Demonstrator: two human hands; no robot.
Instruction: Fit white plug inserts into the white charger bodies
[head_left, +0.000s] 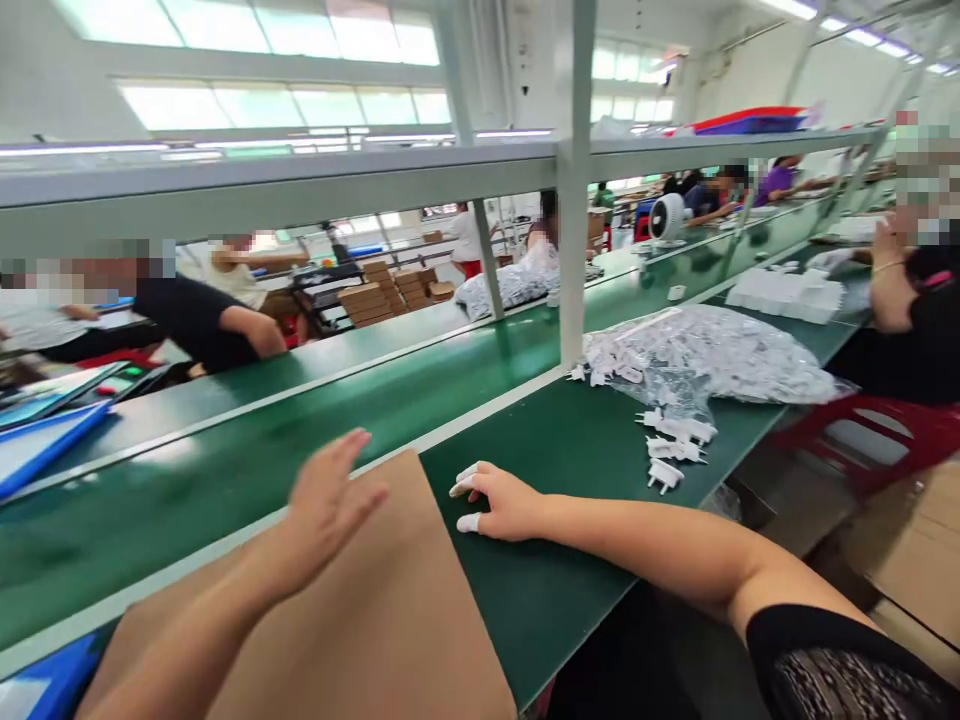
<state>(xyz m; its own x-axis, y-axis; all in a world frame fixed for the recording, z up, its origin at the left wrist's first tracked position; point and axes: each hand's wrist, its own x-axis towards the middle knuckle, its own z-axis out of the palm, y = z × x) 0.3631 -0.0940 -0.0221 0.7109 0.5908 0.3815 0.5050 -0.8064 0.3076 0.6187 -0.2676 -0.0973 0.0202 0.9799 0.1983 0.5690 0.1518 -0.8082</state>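
The fingers (469, 522) of the right hand (504, 502), at least two of them in white caps, curve with a clear gap between thumb and forefinger and hold nothing; whether they touch the green desk (555, 440) cannot be told. The left hand (326, 505) is spread, thumb apart, likewise with nothing in its grasp, and appears raised over the brown cardboard (375, 600). That cardboard lies on the desk under the left forearm, its right edge just beside the right fingertips, with neither hand gripping it. Farther right, a few loose white plugs (664, 475) lie well apart from the right fingers, in front of a clear bag (720, 350) full of white pieces. Beyond stands a pale post (572, 250), and co-workers sit along the lines.
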